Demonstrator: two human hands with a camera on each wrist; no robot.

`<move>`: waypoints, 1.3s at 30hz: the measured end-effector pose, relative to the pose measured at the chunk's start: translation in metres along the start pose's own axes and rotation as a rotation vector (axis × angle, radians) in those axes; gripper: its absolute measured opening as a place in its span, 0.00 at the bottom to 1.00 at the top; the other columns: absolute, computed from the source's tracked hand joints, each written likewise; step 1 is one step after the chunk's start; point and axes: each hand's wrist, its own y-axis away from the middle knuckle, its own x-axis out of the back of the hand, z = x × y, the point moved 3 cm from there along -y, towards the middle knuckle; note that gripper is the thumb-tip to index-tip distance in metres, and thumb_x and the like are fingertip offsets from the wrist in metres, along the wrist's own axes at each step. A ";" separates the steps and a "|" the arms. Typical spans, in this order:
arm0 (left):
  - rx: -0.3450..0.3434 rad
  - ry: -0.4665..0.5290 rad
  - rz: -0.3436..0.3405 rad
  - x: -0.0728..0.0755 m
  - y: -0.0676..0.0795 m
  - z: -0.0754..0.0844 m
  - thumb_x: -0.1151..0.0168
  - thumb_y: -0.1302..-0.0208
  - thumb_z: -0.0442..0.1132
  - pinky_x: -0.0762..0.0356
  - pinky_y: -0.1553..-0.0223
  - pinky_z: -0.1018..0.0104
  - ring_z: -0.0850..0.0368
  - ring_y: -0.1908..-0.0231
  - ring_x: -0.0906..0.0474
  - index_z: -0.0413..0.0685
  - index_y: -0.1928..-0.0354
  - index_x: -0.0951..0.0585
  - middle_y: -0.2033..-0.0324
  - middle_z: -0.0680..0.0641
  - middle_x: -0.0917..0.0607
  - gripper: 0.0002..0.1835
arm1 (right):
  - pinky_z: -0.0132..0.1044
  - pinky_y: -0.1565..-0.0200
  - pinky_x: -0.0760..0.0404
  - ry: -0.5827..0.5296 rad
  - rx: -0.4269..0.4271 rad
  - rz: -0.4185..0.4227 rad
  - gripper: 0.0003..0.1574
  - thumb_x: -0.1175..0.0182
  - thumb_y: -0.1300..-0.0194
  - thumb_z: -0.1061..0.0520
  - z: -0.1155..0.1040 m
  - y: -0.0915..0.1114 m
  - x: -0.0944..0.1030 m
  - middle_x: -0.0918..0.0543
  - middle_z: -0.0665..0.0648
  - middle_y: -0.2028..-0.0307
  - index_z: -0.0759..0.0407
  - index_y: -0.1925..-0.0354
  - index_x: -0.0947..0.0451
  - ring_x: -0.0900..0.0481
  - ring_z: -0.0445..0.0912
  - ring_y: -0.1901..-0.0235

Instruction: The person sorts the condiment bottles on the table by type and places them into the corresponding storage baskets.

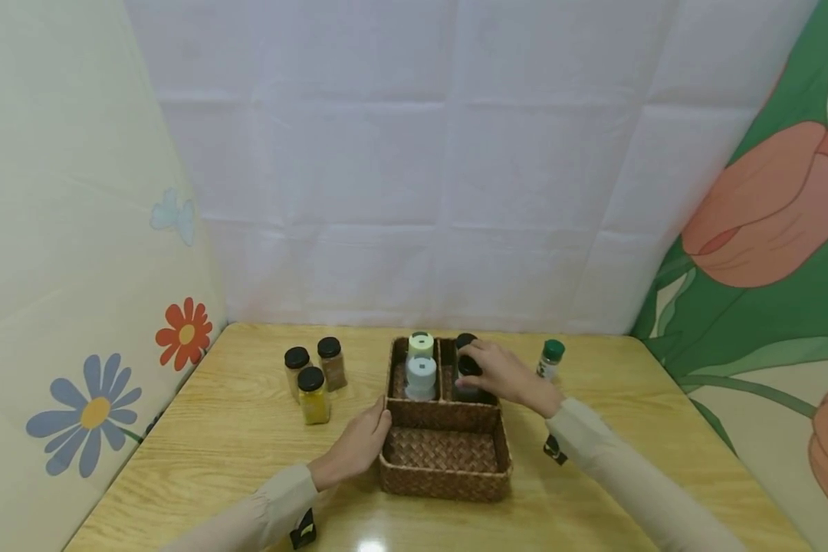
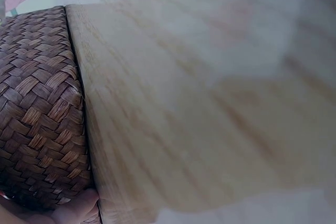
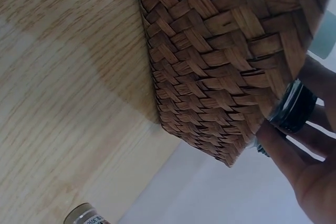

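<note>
A brown woven basket (image 1: 445, 484) with a wide front compartment and two back ones stands on the wooden table. My left hand (image 1: 355, 445) rests against its left outer wall, fingers fairly straight. In the left wrist view a fingertip (image 2: 79, 207) touches the weave low on the side. Over the back right compartment, my right hand (image 1: 502, 373) grips a jar by its black lid (image 1: 469, 366); the wall hides most of the jar. Behind it shows another black lid (image 1: 465, 340). The back left compartment holds a white-capped bottle (image 1: 422, 373) and one with a pale yellow-green cap (image 1: 421, 345).
Left of the basket stand a jar of yellow spice (image 1: 313, 406), a brown-filled jar (image 1: 333, 372) and another black-lidded jar (image 1: 296, 360). A green-capped bottle (image 1: 552, 354) is on the right, partly behind my right forearm. Printed cloths hang at both sides, a white one behind.
</note>
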 end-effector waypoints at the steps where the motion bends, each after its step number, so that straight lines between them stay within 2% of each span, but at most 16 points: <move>1: -0.001 -0.001 0.003 0.000 0.000 0.000 0.69 0.17 0.47 0.39 0.35 0.41 0.33 0.34 0.38 0.23 0.27 0.49 0.33 0.24 0.38 0.32 | 0.40 0.64 0.18 0.002 0.003 0.002 0.32 0.28 0.40 0.50 0.000 0.000 0.001 0.19 0.61 0.53 0.67 0.45 0.22 0.19 0.47 0.63; 4: -0.002 -0.002 0.005 0.000 -0.001 0.000 0.69 0.17 0.46 0.40 0.35 0.41 0.35 0.30 0.44 0.23 0.27 0.49 0.30 0.27 0.43 0.32 | 0.39 0.65 0.19 0.010 0.004 0.000 0.31 0.28 0.40 0.50 -0.002 0.000 0.002 0.20 0.61 0.53 0.67 0.45 0.22 0.20 0.47 0.64; 15: -0.007 0.006 -0.004 0.001 0.001 0.000 0.69 0.17 0.47 0.41 0.35 0.40 0.35 0.30 0.44 0.24 0.27 0.49 0.29 0.27 0.43 0.32 | 0.39 0.65 0.19 0.034 0.015 -0.016 0.31 0.28 0.40 0.51 -0.001 0.001 0.004 0.22 0.60 0.52 0.66 0.43 0.22 0.20 0.46 0.63; 25: -0.008 0.003 -0.005 0.001 0.000 0.000 0.69 0.17 0.47 0.40 0.35 0.41 0.35 0.31 0.43 0.23 0.27 0.49 0.30 0.26 0.43 0.32 | 0.35 0.72 0.24 -0.006 -0.002 -0.010 0.27 0.31 0.36 0.52 -0.002 0.003 0.008 0.24 0.59 0.53 0.64 0.44 0.23 0.24 0.42 0.69; 26: -0.008 0.006 -0.008 0.001 0.000 -0.001 0.69 0.17 0.47 0.38 0.35 0.41 0.33 0.34 0.38 0.23 0.27 0.49 0.32 0.25 0.39 0.32 | 0.35 0.71 0.23 -0.011 -0.003 -0.008 0.26 0.32 0.35 0.52 -0.002 0.003 0.008 0.24 0.58 0.53 0.64 0.44 0.23 0.24 0.42 0.69; 27: -0.014 0.001 -0.004 0.001 0.000 -0.001 0.69 0.17 0.46 0.38 0.36 0.41 0.33 0.34 0.37 0.23 0.27 0.49 0.33 0.24 0.38 0.32 | 0.35 0.71 0.23 -0.016 -0.006 -0.007 0.26 0.32 0.35 0.52 -0.002 0.003 0.008 0.23 0.58 0.53 0.64 0.44 0.23 0.23 0.42 0.69; 29: -0.015 0.003 -0.007 0.001 0.000 -0.001 0.69 0.17 0.46 0.38 0.36 0.41 0.30 0.46 0.27 0.23 0.27 0.50 0.44 0.23 0.28 0.32 | 0.37 0.69 0.22 -0.028 -0.011 -0.003 0.25 0.33 0.33 0.51 -0.001 0.004 0.008 0.23 0.58 0.52 0.63 0.44 0.22 0.22 0.42 0.68; 30: -0.015 0.000 -0.006 0.001 0.000 -0.001 0.69 0.17 0.46 0.38 0.36 0.41 0.31 0.47 0.27 0.23 0.27 0.50 0.45 0.24 0.27 0.32 | 0.37 0.69 0.22 -0.032 -0.011 -0.001 0.25 0.34 0.33 0.50 -0.001 0.005 0.009 0.23 0.58 0.52 0.62 0.44 0.22 0.22 0.43 0.67; 31: -0.012 -0.002 -0.007 0.001 0.000 -0.001 0.69 0.17 0.47 0.38 0.36 0.42 0.32 0.47 0.26 0.23 0.27 0.50 0.52 0.26 0.24 0.32 | 0.38 0.68 0.21 -0.034 -0.010 0.000 0.25 0.34 0.32 0.50 -0.001 0.005 0.009 0.23 0.58 0.51 0.62 0.43 0.22 0.22 0.43 0.67; 32: -0.013 -0.003 -0.007 0.000 -0.001 -0.002 0.69 0.17 0.46 0.38 0.36 0.42 0.32 0.47 0.26 0.23 0.27 0.50 0.52 0.26 0.24 0.32 | 0.38 0.68 0.21 -0.037 -0.010 0.002 0.25 0.35 0.32 0.49 -0.001 0.005 0.009 0.23 0.58 0.51 0.62 0.43 0.22 0.21 0.43 0.66; 33: -0.017 -0.009 -0.002 0.000 -0.001 -0.002 0.69 0.17 0.46 0.39 0.35 0.41 0.32 0.41 0.30 0.23 0.27 0.49 0.45 0.24 0.26 0.32 | 0.39 0.67 0.21 -0.038 -0.009 0.005 0.25 0.35 0.32 0.49 -0.001 0.005 0.009 0.22 0.58 0.51 0.62 0.43 0.22 0.21 0.43 0.66; 34: -0.015 -0.010 -0.001 0.000 -0.001 -0.002 0.69 0.17 0.46 0.39 0.35 0.41 0.32 0.40 0.30 0.23 0.27 0.49 0.45 0.24 0.27 0.32 | 0.39 0.67 0.20 -0.040 -0.008 0.008 0.25 0.36 0.32 0.49 0.000 0.006 0.009 0.22 0.58 0.51 0.62 0.44 0.22 0.21 0.43 0.65; 36: -0.017 -0.018 0.007 0.000 -0.001 -0.002 0.69 0.17 0.46 0.39 0.35 0.41 0.35 0.32 0.40 0.23 0.28 0.48 0.34 0.24 0.36 0.32 | 0.38 0.67 0.20 -0.041 -0.007 0.014 0.24 0.36 0.31 0.48 0.001 0.006 0.009 0.21 0.57 0.52 0.61 0.44 0.22 0.21 0.42 0.66; 39: -0.016 -0.023 0.012 0.001 -0.002 -0.002 0.68 0.17 0.46 0.39 0.35 0.42 0.35 0.31 0.42 0.23 0.28 0.48 0.31 0.26 0.41 0.31 | 0.38 0.67 0.20 -0.041 -0.009 0.027 0.22 0.38 0.30 0.48 0.002 0.007 0.010 0.21 0.56 0.52 0.60 0.45 0.21 0.21 0.41 0.66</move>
